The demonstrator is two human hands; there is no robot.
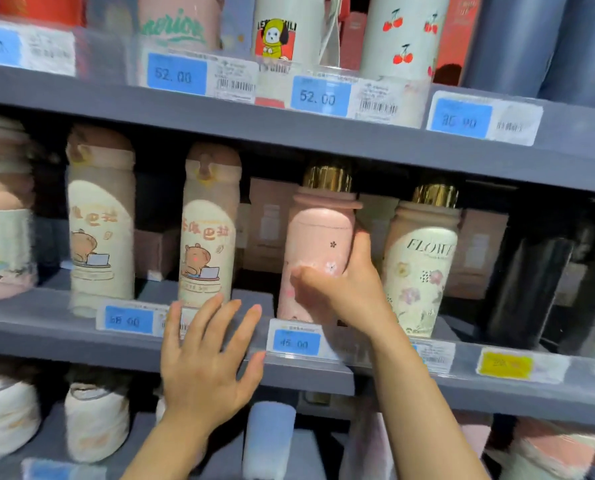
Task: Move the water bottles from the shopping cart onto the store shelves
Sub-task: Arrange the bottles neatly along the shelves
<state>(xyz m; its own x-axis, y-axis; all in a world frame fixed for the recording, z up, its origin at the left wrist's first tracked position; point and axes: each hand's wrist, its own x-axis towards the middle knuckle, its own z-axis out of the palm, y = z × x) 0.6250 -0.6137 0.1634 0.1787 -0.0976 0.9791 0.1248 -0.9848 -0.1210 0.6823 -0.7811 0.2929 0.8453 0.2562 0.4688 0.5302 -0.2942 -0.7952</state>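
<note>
A pink bottle (318, 233) with a gold cap and small flower prints stands upright on the middle shelf (64, 330). My right hand (344, 285) grips its lower half, thumb across the front and fingers round the right side. My left hand (206, 358) is spread open in front of the shelf edge, just left of the pink bottle and below a cream bear bottle (207, 233); it holds nothing. The shopping cart is out of view.
A cream FLOWER bottle (419, 268) with a gold cap stands right of the pink one, a second bear bottle (100, 220) further left. Dark bottles (528, 289) fill the right end. Boxes sit behind. Shelves above and below hold more bottles. Price tags line the edges.
</note>
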